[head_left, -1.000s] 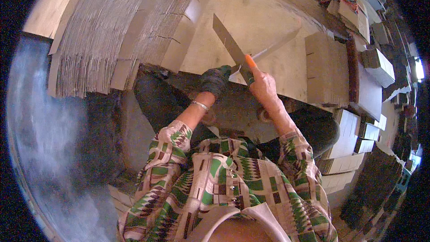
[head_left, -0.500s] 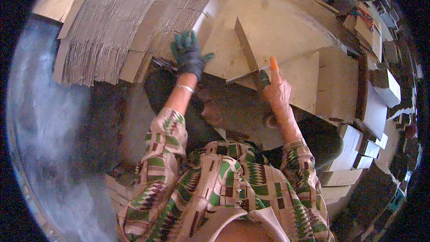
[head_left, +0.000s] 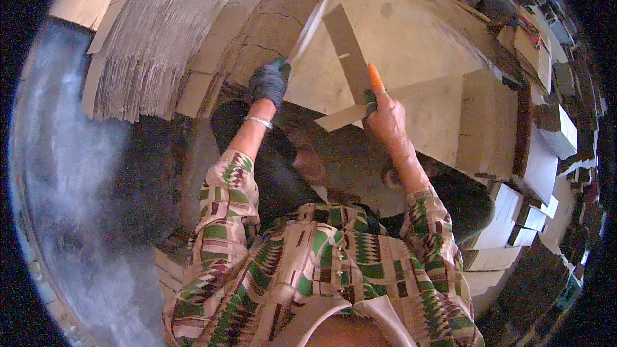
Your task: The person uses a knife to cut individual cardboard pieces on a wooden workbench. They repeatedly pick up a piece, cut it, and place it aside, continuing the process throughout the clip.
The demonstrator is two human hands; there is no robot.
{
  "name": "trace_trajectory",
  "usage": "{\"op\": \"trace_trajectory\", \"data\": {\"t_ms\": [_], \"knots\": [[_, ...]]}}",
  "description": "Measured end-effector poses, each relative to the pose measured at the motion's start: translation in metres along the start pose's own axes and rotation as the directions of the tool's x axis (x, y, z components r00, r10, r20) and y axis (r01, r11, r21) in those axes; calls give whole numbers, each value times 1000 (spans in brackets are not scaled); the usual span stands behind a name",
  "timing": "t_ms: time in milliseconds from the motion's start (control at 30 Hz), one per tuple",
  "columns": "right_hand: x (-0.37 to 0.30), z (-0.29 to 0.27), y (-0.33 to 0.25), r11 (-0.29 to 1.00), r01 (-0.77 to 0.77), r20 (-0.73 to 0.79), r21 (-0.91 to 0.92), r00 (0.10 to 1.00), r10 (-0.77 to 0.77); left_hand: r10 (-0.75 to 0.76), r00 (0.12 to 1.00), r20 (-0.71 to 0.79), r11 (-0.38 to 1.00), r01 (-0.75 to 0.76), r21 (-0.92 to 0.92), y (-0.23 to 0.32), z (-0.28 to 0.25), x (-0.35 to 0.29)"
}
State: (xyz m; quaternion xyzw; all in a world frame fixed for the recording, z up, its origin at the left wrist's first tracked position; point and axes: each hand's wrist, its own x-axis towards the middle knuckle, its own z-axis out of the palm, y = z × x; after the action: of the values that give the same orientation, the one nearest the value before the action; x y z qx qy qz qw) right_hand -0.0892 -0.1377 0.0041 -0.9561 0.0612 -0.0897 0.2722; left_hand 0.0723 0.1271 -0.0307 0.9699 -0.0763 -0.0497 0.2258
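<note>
My left hand (head_left: 267, 83), in a dark glove with green fingers, closes on the near end of a thin cardboard piece (head_left: 315, 20). Its pale edge runs away from me along the right side of a row of cardboard pieces (head_left: 273, 26). My right hand (head_left: 387, 117) is closed on crossed cardboard strips: a long strip (head_left: 347, 51) points away from me, and a shorter end (head_left: 339, 117) sticks out to the left. An orange cover (head_left: 375, 78) sits on its index finger, which is stretched along the long strip. Something green shows at the thumb.
A wide pale board (head_left: 418, 32) lies under the work. Far left, a dense stack of cardboard sheets (head_left: 160, 32) stands on edge. Brown cardboard (head_left: 486, 125) lies at the right, with several white-sided boxes or stacks (head_left: 558, 130) beyond it. My knees are under the board's near edge.
My left hand has gone from spread fingers to a closed grip on the cardboard piece at the row's edge. My right hand has moved slightly left, and the strips have turned to show their broad faces.
</note>
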Motion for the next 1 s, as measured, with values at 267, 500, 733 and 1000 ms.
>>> {"op": "trace_trajectory", "data": {"t_ms": [267,500,733,1000], "knots": [[-20,-9,-11,996,45,86,-79,996,-38,282,957,69,959,-281,-30,48,76,-33],[-29,0,-11,990,21,161,-138,987,1,198,968,153,976,-180,-122,61,77,-46],[-32,12,-2,969,-32,269,-247,958,100,135,947,290,977,-78,-197,66,80,-51],[-42,-45,25,991,-27,-105,-131,994,13,423,881,-211,906,-412,95,119,44,-41]]}}
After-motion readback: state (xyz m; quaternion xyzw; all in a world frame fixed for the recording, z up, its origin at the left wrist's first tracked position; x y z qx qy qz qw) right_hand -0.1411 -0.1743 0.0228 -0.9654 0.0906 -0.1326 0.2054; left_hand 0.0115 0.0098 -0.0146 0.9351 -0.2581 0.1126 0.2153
